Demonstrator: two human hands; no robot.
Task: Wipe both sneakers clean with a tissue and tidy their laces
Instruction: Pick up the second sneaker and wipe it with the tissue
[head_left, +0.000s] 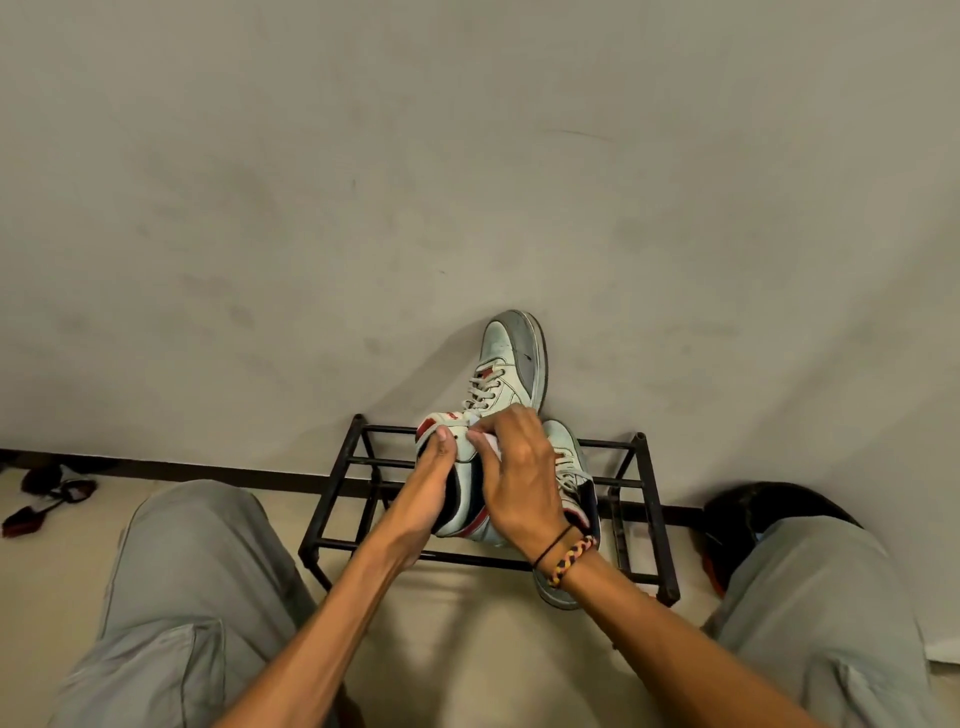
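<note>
**First sneaker under the tissue, second one waiting on the rack**

The person sits facing a wall, knees apart, with a black metal shoe rack (628, 519) on the floor between them. Both hands work on one sneaker (511, 364), held up in the air above the rack with its toe pointing away toward the wall. The left hand (426, 488) grips the shoe's collar from the near left side, thumb pressed on the padded ankle. The right hand (519, 478) has its fingers bent and pinched on a small white tissue (485, 441), pressing it against the upper near the tongue.

The other sneaker (571, 467) lies on the rack, just behind and right of the right hand, partly hidden by the wrist.

Judging from this, the job looks early to midway: wiping is under way on the held shoe, whose grey toe and side panels appear scuffed and dull. Its laces (483, 387) run loosely through the eyelets; whether they are tidied cannot be told. The second sneaker seems untouched, so wiping it and dressing both sets of laces probably remain.
</note>
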